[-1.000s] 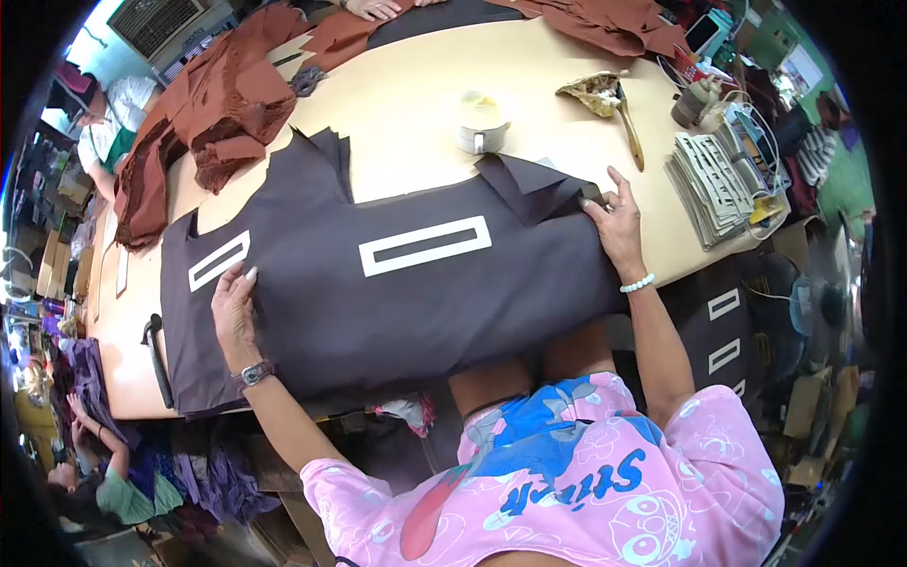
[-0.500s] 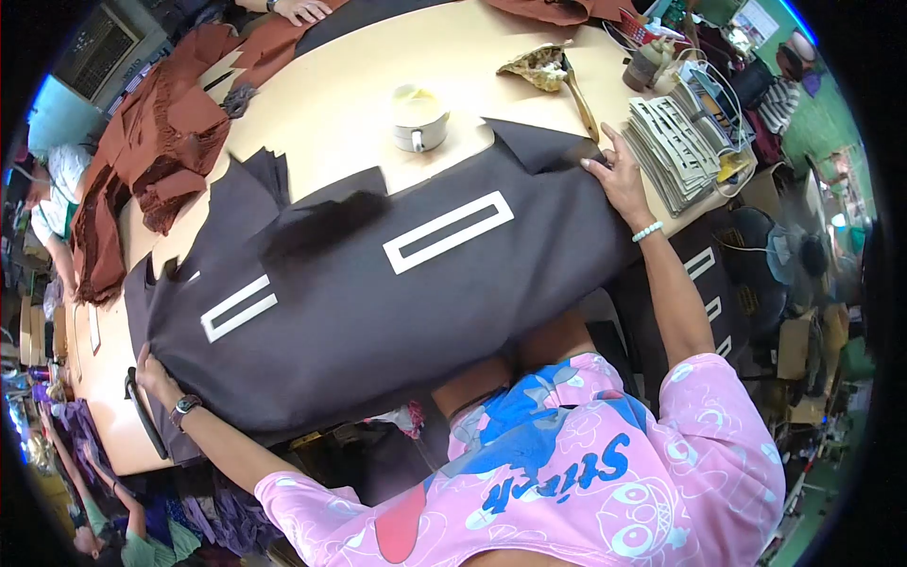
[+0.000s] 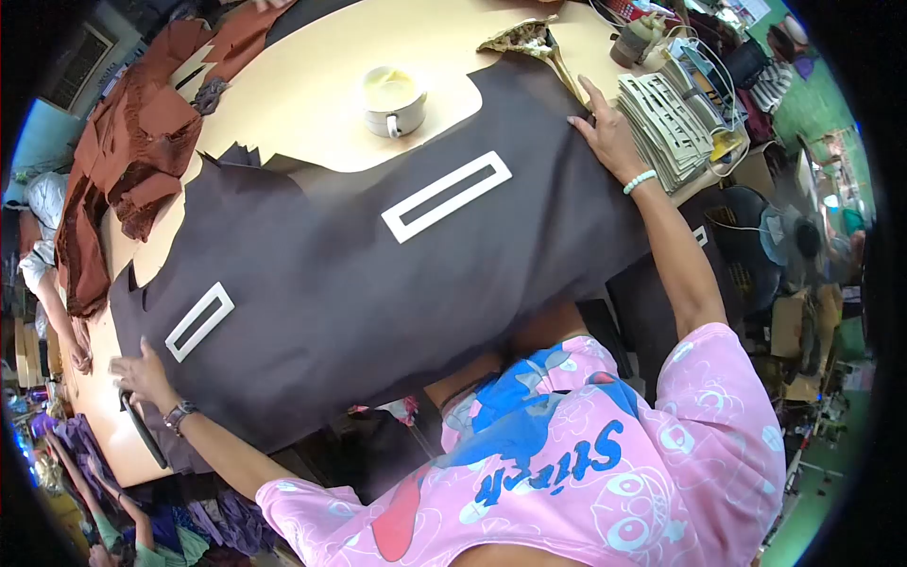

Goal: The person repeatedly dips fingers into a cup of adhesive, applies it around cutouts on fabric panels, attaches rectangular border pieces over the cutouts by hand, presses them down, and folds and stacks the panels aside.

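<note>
A large dark brown-black cloth piece (image 3: 350, 302) lies spread over the near side of the table and hangs past its edge. Two white slotted rectangular strips show on it: a longer strip (image 3: 394, 225) near the middle and a shorter strip (image 3: 176, 348) at the left. My left hand (image 3: 146, 376), fingers apart and slightly blurred, is at the cloth's left edge beside a dark, narrow object (image 3: 144, 435) I cannot make out. My right hand (image 3: 609, 137) is open at the cloth's far right edge, fingers spread, beside a stack of pale slotted pieces (image 3: 661, 142).
A white mug (image 3: 397, 121) with pale yellow contents stands beyond the cloth. Near it lies a crumpled, brownish item (image 3: 518, 38). Rust-coloured cloth (image 3: 142, 142) is heaped at the left. Other people's arms (image 3: 61, 317) show along the left side.
The cloth has flattened out, its folded far edge now spread toward the mug and the crumpled item. Both hands have loosened from its edges, and the right has moved slightly away from me.
</note>
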{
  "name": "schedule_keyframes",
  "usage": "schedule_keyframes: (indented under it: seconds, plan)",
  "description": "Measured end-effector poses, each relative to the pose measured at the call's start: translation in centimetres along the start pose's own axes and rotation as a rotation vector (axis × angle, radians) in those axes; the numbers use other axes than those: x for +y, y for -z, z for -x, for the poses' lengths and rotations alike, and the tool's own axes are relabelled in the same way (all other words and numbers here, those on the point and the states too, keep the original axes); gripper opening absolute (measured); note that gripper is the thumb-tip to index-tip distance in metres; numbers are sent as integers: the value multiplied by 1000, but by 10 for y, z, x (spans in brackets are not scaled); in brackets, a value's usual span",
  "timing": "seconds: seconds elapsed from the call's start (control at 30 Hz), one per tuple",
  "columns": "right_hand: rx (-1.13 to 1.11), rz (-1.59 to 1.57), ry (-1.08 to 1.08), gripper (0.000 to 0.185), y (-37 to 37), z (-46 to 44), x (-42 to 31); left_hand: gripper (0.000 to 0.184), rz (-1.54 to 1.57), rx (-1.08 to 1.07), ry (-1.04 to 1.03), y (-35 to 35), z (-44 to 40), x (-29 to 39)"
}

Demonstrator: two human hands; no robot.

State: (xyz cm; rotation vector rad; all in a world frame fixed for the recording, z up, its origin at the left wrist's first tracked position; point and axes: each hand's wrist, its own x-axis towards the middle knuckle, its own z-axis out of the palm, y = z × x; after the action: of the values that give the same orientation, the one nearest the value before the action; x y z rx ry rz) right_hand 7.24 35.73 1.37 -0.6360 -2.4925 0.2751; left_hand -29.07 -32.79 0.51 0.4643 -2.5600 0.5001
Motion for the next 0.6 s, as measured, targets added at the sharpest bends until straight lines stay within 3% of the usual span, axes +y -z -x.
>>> schedule_keyframes:
  seconds: [0.07, 0.17, 0.23, 0.3, 0.33, 0.5, 0.6]
  plan:
    - [33, 179, 80, 69, 1, -2, -1, 83, 166, -28, -137, 34, 35, 26]
    - [112, 205, 189, 71, 3, 14, -37, 78, 502, -218, -292, 73, 106, 49]
    - [-49, 114, 77, 78, -3, 44, -69, 75, 600, -400, -281, 83, 136, 58]
    - [-231, -24, -29, 84, -12, 70, -81, 72, 511, -381, -346, 69, 142, 52]
    - [-280, 86, -1, 86, -16, 78, -77, 71, 513, -376, -350, 66, 137, 49]
    - [-311, 32, 2, 86, -7, 80, -74, 71, 512, -332, -361, 23, 103, 23]
    - [-322, 26, -11, 86, -7, 78, -75, 72, 346, -237, -324, 48, 112, 31]
